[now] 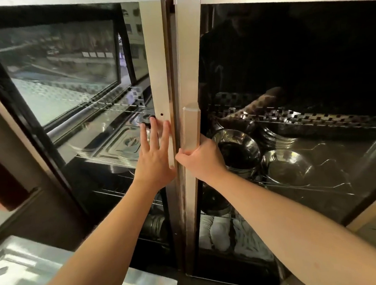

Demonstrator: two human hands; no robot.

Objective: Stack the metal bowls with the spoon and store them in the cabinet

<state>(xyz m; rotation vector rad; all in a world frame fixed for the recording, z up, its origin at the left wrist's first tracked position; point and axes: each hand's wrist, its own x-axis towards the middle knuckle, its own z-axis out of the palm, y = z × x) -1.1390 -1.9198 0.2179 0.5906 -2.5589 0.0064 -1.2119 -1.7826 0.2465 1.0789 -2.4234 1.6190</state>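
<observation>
A glass-fronted cabinet fills the view, both doors shut or nearly so. My right hand [200, 158] grips the vertical metal handle [190, 128] of the right door [287, 46]. My left hand [154, 155] lies flat with fingers spread on the metal edge of the left door [157, 66]. Behind the right glass, metal bowls [238, 147] stand stacked on a wire shelf, with another bowl [286, 168] beside them. I cannot make out a spoon.
White plates [213, 231] stand on a lower shelf behind the glass. Metal trays with lids [125, 144] sit behind the left door. A steel countertop [25, 276] lies at the bottom left. A wooden edge [374, 209] shows at right.
</observation>
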